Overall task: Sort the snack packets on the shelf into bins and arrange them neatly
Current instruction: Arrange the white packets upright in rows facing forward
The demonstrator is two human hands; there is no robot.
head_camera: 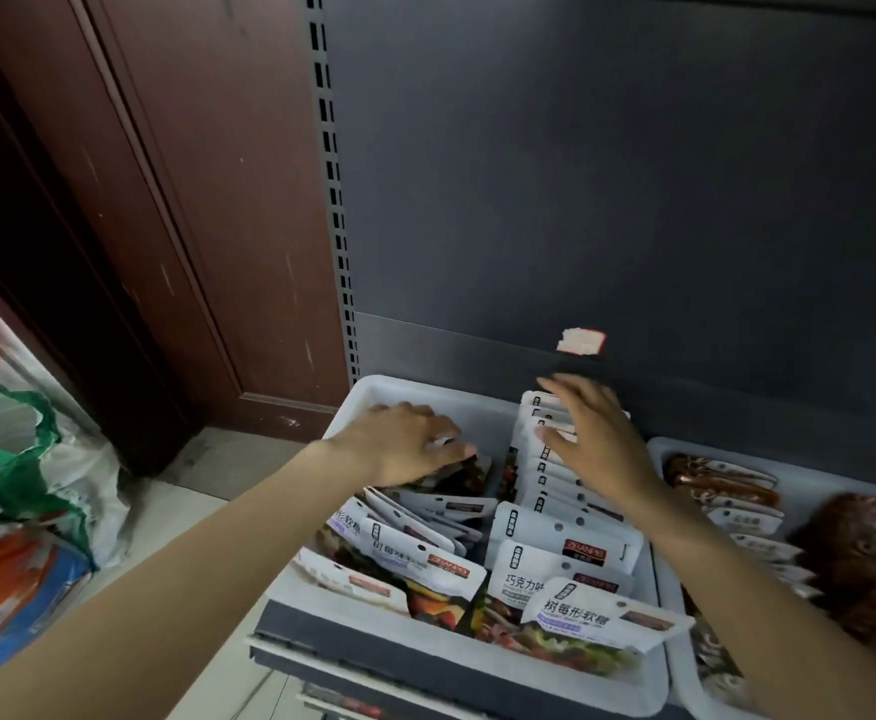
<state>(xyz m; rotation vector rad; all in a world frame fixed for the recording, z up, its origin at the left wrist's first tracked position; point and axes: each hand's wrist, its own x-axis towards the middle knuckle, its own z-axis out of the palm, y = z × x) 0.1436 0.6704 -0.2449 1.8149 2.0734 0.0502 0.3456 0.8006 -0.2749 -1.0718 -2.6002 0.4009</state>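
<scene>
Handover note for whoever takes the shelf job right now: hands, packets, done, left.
Left hand: fingers curled down onto the dark packets at the back left of the white plastic bin; a firm grip cannot be confirmed.
Right hand: open, fingers spread over the upright row of white snack packets at the back right of that bin.
Done: the back right row stands in order; front packets, including the white raspberry-gummy pouch, lie tilted and overlapping.
Second white bin to the right holds brown and white packets, loosely stacked.
Left: straighten the left side and front of the first bin, then tidy the second.
</scene>
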